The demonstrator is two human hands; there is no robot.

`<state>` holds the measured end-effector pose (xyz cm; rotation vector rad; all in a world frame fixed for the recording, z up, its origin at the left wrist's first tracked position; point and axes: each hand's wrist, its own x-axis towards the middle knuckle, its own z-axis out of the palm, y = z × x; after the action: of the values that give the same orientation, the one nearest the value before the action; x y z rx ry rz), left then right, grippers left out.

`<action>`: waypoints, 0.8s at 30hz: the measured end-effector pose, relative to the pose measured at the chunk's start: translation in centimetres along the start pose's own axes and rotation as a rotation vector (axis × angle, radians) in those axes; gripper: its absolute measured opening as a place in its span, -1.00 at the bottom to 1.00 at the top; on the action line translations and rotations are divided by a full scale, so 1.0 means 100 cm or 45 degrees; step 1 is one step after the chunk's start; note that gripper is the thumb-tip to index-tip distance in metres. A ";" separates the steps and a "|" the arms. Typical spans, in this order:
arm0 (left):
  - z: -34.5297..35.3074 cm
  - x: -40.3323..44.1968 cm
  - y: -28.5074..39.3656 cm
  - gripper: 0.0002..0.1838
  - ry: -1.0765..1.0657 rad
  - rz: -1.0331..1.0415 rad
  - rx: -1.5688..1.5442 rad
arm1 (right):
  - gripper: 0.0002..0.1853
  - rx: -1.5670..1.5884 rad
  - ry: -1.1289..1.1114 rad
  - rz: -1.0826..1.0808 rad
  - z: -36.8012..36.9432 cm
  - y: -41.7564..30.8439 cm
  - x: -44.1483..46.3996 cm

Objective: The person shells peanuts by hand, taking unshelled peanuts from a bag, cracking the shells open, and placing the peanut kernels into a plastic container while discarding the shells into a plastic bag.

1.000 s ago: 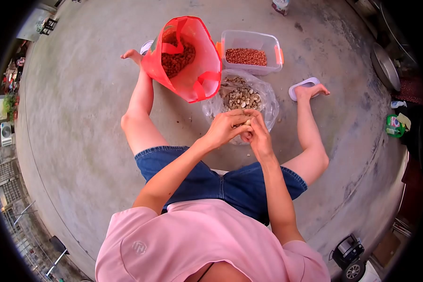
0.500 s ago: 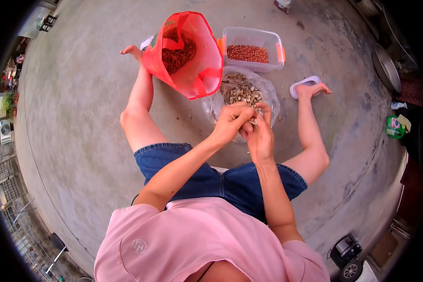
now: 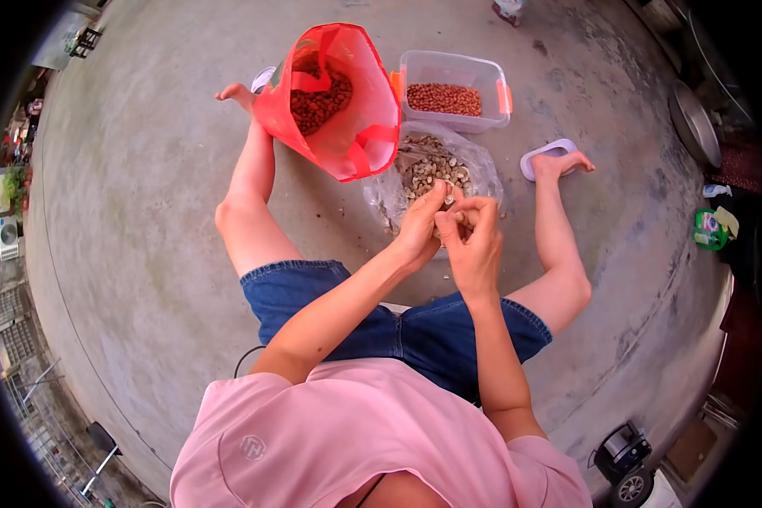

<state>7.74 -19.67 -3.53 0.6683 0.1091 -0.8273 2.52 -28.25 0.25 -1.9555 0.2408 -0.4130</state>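
My left hand [image 3: 418, 227] is closed, its thumb pointing up over a small pale peanut shell [image 3: 449, 200] at the fingertips. Close beside it, my right hand [image 3: 474, 247] pinches thumb and forefinger together at the same spot; the fingers hide most of what is between them. Below both hands lies a clear plastic bag [image 3: 486, 169] spread open, with broken peanut shells [image 3: 432, 165] heaped in it. Behind it, a clear box [image 3: 483, 61] with orange latches holds reddish shelled peanuts [image 3: 444, 98]. A red bag [image 3: 364, 68] at left contains unshelled peanuts [image 3: 322, 106].
My legs are spread on either side, with white slippers [image 3: 530, 161] at the feet. Crumbs of shell dot the concrete floor [image 3: 144, 169]. At far right stand a metal basin [image 3: 694, 125] and a green bottle [image 3: 709, 230]. A wheeled black object [image 3: 625, 461] sits lower right.
My hands have moved slightly apart. The left thumb now points upward, and the right hand has turned into a pinch beside it. The bags and box stay in place.
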 end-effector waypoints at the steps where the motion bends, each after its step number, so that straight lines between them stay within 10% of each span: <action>1: 0.007 -0.001 -0.001 -0.56 0.076 -0.014 -0.034 | -0.63 -0.238 -0.043 -0.036 -0.003 -0.010 0.002; 5: 0.013 -0.002 0.003 -0.59 -0.026 -0.094 -0.215 | -0.67 0.473 0.031 0.241 -0.008 -0.005 -0.003; 9: 0.009 -0.001 0.008 -0.62 -0.155 -0.051 -0.100 | -0.66 -0.773 0.078 -0.015 -0.025 0.041 0.011; 10: 0.006 0.001 0.009 -0.64 -0.191 -0.037 -0.063 | -0.64 -0.213 0.103 0.320 -0.022 0.044 0.007; 13: -0.001 0.010 0.004 -0.73 0.009 0.916 1.977 | -0.63 1.608 0.001 1.107 -0.008 0.049 -0.004; 16: -0.006 0.006 -0.003 -0.82 -0.057 0.818 2.448 | -0.67 2.496 -0.123 0.981 0.013 0.082 -0.018; 24: -0.014 -0.005 0.005 -0.74 0.055 0.791 2.077 | -0.64 2.069 0.310 1.119 0.005 0.094 -0.020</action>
<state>7.99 -18.35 -4.21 2.1006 -0.7960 -0.1245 1.02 -30.97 -8.84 -0.1198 0.6222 -0.1180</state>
